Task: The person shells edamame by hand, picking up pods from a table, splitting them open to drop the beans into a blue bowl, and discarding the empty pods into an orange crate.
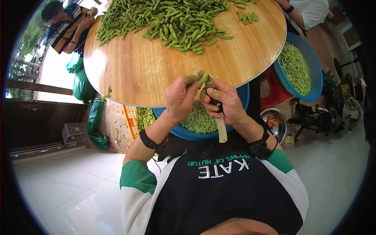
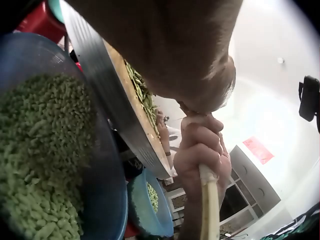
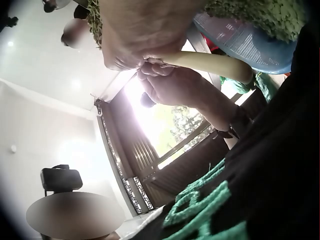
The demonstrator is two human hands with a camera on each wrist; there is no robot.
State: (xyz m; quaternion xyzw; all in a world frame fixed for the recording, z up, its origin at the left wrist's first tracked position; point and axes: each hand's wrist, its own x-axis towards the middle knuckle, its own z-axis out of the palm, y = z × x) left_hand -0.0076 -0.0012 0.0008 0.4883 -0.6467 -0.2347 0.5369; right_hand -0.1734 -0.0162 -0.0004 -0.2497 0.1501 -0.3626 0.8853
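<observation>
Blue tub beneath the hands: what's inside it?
Shelled green beans show inside the blue tub. In the head view, the tabletop hides its far part; the beans cover its bottom.

Green pod (image 1: 204,77); cream handle (image 1: 222,131); tan wood-grain tabletop (image 1: 137,74); blue tub (image 1: 190,136); orange basket (image 1: 129,121); black shirt (image 1: 203,196), green-and-white sleeves (image 1: 137,178).

Free tabletop (image 1: 137,74) before pod heap (image 1: 172,23)
</observation>
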